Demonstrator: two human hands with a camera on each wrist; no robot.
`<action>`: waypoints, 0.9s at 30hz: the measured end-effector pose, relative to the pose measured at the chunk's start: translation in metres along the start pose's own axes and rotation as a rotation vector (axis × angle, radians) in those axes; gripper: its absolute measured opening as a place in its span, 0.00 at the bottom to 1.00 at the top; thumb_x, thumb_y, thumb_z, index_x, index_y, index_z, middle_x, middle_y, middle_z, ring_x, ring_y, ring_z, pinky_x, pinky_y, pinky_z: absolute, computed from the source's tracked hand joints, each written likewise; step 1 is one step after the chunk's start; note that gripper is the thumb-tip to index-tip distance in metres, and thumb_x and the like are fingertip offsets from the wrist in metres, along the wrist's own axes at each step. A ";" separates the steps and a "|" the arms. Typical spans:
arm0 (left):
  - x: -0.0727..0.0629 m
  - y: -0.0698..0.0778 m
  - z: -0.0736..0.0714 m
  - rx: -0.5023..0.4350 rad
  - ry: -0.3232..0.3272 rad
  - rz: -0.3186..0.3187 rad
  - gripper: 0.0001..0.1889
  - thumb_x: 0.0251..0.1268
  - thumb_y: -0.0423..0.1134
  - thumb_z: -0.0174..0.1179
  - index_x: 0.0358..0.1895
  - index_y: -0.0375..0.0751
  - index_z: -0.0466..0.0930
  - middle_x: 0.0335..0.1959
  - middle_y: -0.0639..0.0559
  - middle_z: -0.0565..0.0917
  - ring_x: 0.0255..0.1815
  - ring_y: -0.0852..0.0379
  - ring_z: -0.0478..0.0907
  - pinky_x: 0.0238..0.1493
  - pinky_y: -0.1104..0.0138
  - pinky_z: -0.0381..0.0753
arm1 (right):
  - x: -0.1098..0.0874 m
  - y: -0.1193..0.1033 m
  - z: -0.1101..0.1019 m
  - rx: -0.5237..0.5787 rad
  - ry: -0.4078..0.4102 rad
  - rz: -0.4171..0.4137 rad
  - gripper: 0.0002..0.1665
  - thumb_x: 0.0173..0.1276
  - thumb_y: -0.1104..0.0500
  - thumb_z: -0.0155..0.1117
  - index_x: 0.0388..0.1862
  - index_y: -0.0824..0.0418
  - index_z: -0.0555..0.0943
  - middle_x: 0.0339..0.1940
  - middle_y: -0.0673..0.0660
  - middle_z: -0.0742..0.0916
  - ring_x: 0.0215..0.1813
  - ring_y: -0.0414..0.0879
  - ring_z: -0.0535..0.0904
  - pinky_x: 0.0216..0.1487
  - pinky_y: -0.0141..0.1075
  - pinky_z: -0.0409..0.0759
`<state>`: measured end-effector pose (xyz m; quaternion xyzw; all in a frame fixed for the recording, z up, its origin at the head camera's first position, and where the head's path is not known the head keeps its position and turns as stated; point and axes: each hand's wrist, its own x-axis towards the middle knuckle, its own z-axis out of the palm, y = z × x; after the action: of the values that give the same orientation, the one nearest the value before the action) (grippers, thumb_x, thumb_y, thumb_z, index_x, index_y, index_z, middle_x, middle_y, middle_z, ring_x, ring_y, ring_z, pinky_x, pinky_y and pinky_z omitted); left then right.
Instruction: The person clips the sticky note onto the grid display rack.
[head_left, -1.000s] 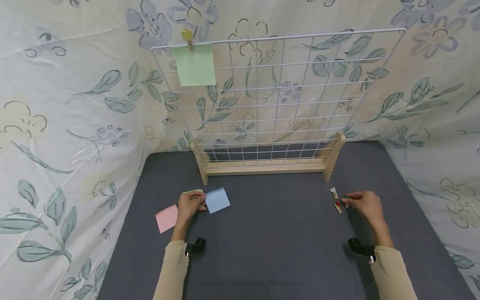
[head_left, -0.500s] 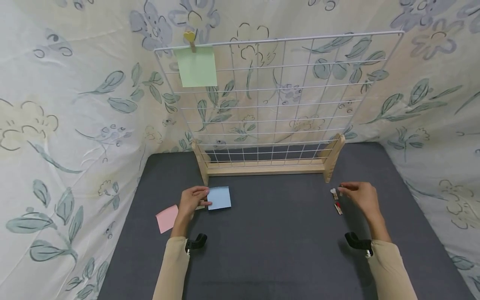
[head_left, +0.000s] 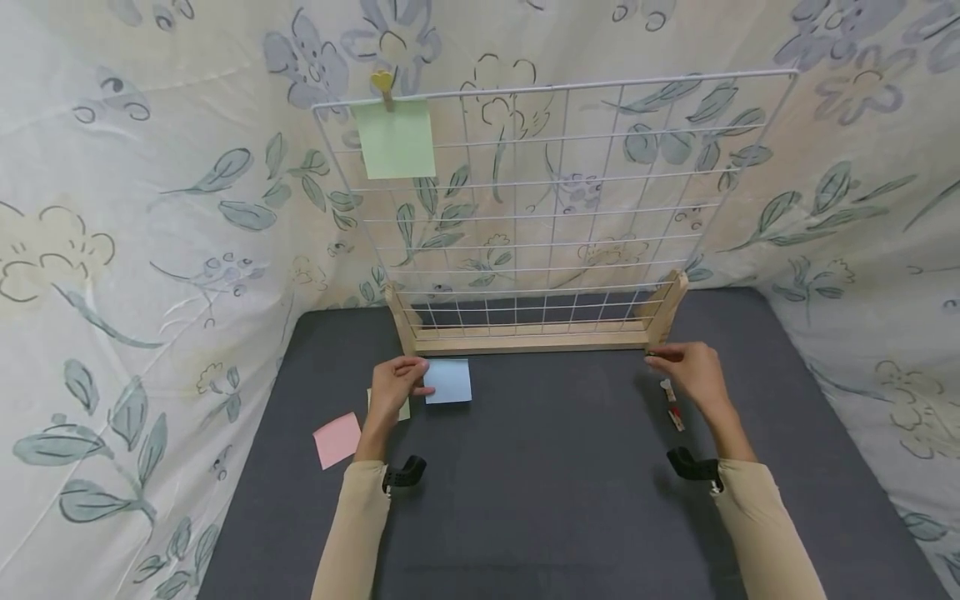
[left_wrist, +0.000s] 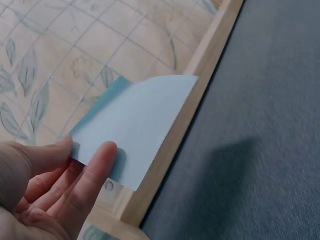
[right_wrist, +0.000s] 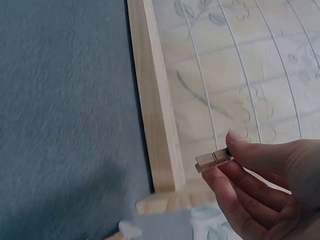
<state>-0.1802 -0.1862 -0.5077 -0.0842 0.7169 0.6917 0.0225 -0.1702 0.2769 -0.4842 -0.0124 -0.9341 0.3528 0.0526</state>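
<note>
My left hand (head_left: 396, 385) pinches a light blue sticky note (head_left: 452, 382) by its left edge. In the left wrist view the note (left_wrist: 135, 125) is lifted, its shadow falling on the dark table. Between thumb and fingers, my right hand (head_left: 693, 375) holds a small wooden clothespin (right_wrist: 212, 159), near the stand's right foot in the head view. Its jaw end points away from the fingers; the other end is hidden. Below that hand lie two more clothespins, one with a white top (head_left: 667, 388) and one with a red top (head_left: 676, 413).
A white wire grid (head_left: 551, 177) stands at the back on a wooden base (head_left: 532, 342). A heart-topped clothespin (head_left: 382, 82) holds a green note (head_left: 396, 146) at its top left. A pink note (head_left: 337, 440) and a pale yellow note (head_left: 404, 412) lie at left.
My left hand has lifted the blue note and moved it forward and slightly right, uncovering more of the pale yellow note. My right hand has moved forward and left with the clothespin.
</note>
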 end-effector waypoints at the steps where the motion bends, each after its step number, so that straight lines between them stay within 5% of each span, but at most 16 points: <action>1: 0.000 0.002 0.002 -0.005 0.006 0.006 0.12 0.67 0.31 0.62 0.47 0.23 0.80 0.34 0.39 0.86 0.25 0.55 0.84 0.33 0.59 0.90 | 0.001 -0.003 0.001 0.001 -0.004 -0.012 0.18 0.67 0.59 0.68 0.48 0.72 0.85 0.37 0.69 0.88 0.37 0.62 0.85 0.36 0.54 0.85; 7: 0.002 0.014 0.012 0.007 0.055 0.036 0.14 0.67 0.32 0.63 0.48 0.22 0.80 0.39 0.32 0.85 0.29 0.52 0.85 0.35 0.54 0.90 | 0.011 -0.021 0.007 0.005 -0.006 -0.099 0.16 0.66 0.60 0.69 0.47 0.71 0.85 0.36 0.69 0.88 0.32 0.58 0.85 0.27 0.43 0.83; 17: 0.006 0.028 0.025 0.023 0.094 0.072 0.11 0.66 0.32 0.63 0.45 0.25 0.82 0.41 0.32 0.85 0.32 0.49 0.87 0.36 0.51 0.90 | 0.025 -0.050 0.013 0.007 -0.025 -0.204 0.13 0.67 0.63 0.68 0.46 0.71 0.86 0.38 0.69 0.88 0.36 0.60 0.85 0.34 0.52 0.85; 27: 0.010 0.048 0.034 -0.026 0.069 0.154 0.11 0.66 0.33 0.64 0.44 0.25 0.82 0.39 0.33 0.85 0.28 0.52 0.86 0.32 0.53 0.90 | 0.038 -0.079 0.006 0.035 -0.010 -0.263 0.13 0.67 0.63 0.68 0.46 0.70 0.86 0.37 0.68 0.88 0.33 0.57 0.85 0.26 0.39 0.81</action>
<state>-0.2002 -0.1516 -0.4633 -0.0528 0.7126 0.6973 -0.0565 -0.2079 0.2158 -0.4330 0.1129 -0.9217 0.3592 0.0938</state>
